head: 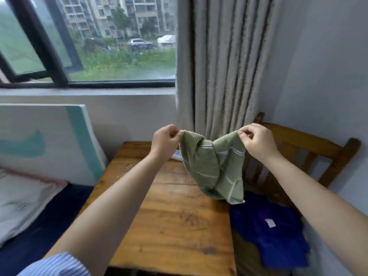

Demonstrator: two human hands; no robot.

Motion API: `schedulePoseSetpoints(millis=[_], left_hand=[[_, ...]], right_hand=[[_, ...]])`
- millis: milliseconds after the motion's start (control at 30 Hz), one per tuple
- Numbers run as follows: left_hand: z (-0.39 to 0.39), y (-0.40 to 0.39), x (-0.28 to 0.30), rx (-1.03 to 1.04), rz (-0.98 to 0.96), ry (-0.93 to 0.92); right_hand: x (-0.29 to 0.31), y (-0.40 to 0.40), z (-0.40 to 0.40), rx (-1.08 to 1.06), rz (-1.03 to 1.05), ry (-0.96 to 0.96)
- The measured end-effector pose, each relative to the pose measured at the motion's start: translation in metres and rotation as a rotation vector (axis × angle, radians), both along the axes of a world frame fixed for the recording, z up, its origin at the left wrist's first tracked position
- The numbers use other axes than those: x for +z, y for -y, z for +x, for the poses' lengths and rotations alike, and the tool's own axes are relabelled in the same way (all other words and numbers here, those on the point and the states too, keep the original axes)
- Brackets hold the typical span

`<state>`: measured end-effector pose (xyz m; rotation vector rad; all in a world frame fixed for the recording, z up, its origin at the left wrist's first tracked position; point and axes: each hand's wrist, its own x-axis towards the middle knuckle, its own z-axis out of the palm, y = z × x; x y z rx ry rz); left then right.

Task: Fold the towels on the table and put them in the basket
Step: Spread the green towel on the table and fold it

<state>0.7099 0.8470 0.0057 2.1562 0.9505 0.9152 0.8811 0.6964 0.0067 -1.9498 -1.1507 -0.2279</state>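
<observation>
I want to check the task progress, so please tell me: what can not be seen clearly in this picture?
- Basket: not visible anywhere in the head view.
- Object behind the green towel: only a pale edge shows; the towel and left hand hide it.
- Blue towel on the chair: blurred, its fold state is unclear; the right hand's forearm covers part.

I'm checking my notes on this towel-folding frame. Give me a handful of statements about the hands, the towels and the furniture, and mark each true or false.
1. Both hands pinch the green towel: left hand, right hand. True.
2. The green towel lies flat on the table. False: it hangs in the air, twisted in the middle.
3. A blue towel lies on the wooden chair. True.
4. The curtain covers the whole window. False: it hangs to the window's right.
</observation>
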Motion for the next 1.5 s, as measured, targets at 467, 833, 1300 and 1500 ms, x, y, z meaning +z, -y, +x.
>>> schedulePoseSetpoints(millis=[467,833,1300,1500], left_hand=[[-0.165,-0.072,-0.040,0.374,-0.102,-0.133],[-0.155,-0.220,-0.048,0.458,-0.226,-0.102],[-0.244,-0.297,-0.115,0.268,-0.502,-0.204],[-0.286,-0.282,-0.195,0.168,-0.662,-0.588]], right_hand=[[-0.029,-0.124,-0.117,0.201,-0.292,-0.155],[-0.038,-0.300,-0.131,0.255,-0.314,-0.132],[-0.081,-0.330,-0.197,0.310,-0.556,-0.065],[-0.202,-0.283,-0.268,0.216,-0.934,-0.231]])
